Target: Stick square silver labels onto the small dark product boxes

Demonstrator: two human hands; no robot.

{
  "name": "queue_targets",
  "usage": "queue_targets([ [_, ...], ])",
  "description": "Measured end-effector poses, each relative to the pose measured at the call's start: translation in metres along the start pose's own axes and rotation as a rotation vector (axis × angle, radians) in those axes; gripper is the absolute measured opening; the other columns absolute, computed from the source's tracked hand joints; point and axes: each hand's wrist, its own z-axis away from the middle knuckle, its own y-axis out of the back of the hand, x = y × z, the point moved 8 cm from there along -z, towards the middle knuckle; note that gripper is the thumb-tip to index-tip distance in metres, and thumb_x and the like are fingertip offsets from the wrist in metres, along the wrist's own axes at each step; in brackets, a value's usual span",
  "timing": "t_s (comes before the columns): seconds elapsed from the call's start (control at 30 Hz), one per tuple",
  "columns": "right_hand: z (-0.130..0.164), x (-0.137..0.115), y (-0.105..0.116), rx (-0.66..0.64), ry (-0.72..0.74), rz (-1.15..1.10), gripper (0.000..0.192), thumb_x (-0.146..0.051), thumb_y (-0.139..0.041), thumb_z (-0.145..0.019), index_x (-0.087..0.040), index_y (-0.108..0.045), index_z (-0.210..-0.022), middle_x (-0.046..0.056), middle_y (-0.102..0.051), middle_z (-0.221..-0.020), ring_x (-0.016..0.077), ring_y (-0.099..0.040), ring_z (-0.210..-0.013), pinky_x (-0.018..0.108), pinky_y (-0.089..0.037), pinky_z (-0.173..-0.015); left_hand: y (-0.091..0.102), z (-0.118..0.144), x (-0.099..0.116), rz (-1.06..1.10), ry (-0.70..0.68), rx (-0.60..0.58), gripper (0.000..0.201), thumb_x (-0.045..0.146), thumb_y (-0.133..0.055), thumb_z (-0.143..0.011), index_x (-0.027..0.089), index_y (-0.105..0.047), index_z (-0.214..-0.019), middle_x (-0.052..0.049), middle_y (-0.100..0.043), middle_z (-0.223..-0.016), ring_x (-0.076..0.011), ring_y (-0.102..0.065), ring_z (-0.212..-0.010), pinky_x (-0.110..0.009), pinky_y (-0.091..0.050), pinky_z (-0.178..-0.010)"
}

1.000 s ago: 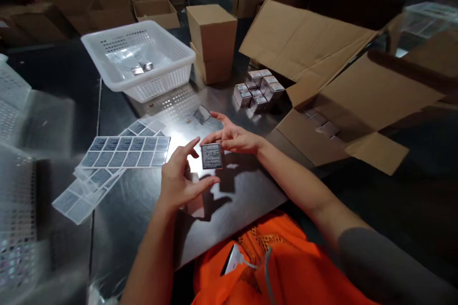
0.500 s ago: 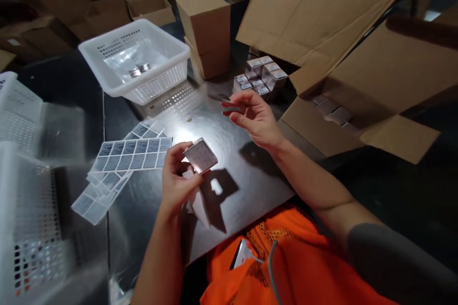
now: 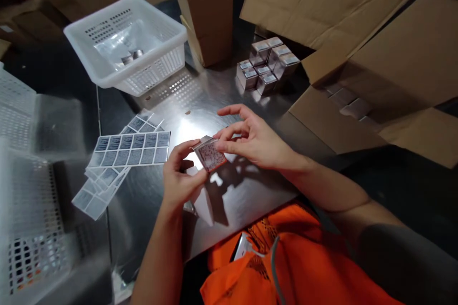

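My left hand [image 3: 182,171] grips a small box [image 3: 211,156] with a speckled face, held above the metal table between thumb and fingers. The thumb and fingertips of my right hand [image 3: 252,140] close on the upper right edge of this box; its index finger is raised. What lies beneath those fingertips is hidden. Below my left hand, a white folded piece [image 3: 202,205] stands on the table. Sheets of dark rectangular labels [image 3: 130,149] lie overlapping to the left of my left hand.
Several small shiny boxes [image 3: 266,66] stand grouped at the back. An open carton [image 3: 332,119] at the right holds more. A white basket [image 3: 161,64] with plastic and small pieces stands back left, beside a tall cardboard box [image 3: 211,14]. Further white baskets [image 3: 32,228] line the left edge.
My right hand has come down and left from above the table onto the small box. My left hand keeps its hold. The whole view has shifted slightly.
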Motion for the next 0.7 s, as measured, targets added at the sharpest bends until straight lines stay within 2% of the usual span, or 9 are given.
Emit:
queue_targets([
  [0.1,0.001,0.005,-0.003,0.007,-0.031,-0.01,0.057,-0.021,-0.082,-0.076,-0.026,-0.048,-0.121,-0.005,-0.069,-0.077,0.0168,-0.072,-0.085,0.025,-0.057,-0.068,-0.001,0.001,0.004,-0.016,-0.055,-0.003,0.052,0.028,-0.084,-0.061,0.024,-0.069,-0.11,-0.007,-0.074,-0.118,-0.0258,-0.072,-0.106,-0.024,-0.052,-0.063],
  [0.23,0.001,0.007,-0.003,0.002,-0.048,0.004,0.055,-0.022,-0.082,-0.076,-0.026,-0.048,-0.118,-0.006,-0.068,-0.076,0.0163,-0.071,-0.083,0.024,-0.056,-0.066,-0.002,0.001,0.008,-0.051,-0.057,-0.002,0.051,0.031,-0.085,-0.062,0.023,-0.07,-0.11,-0.007,-0.074,-0.116,-0.0248,-0.072,-0.104,-0.021,-0.047,-0.058],
  [0.4,0.001,0.008,-0.002,-0.001,-0.062,0.01,0.058,-0.029,-0.086,-0.074,-0.026,-0.048,-0.118,-0.006,-0.068,-0.076,0.0167,-0.071,-0.08,0.021,-0.051,-0.056,-0.001,0.0,0.012,-0.066,-0.084,0.01,0.049,0.031,-0.083,-0.062,0.022,-0.071,-0.109,-0.006,-0.075,-0.109,-0.0225,-0.073,-0.096,-0.02,-0.044,-0.055],
  [0.7,0.0,0.005,-0.004,-0.005,-0.032,-0.02,0.058,-0.027,-0.087,-0.073,-0.023,-0.046,-0.113,-0.006,-0.07,-0.077,0.0131,-0.069,-0.077,0.021,-0.054,-0.065,0.0,0.001,0.016,-0.126,-0.209,0.02,0.048,0.025,-0.081,-0.065,0.023,-0.071,-0.112,-0.004,-0.077,-0.107,-0.0182,-0.074,-0.09,-0.018,-0.046,-0.054],
])
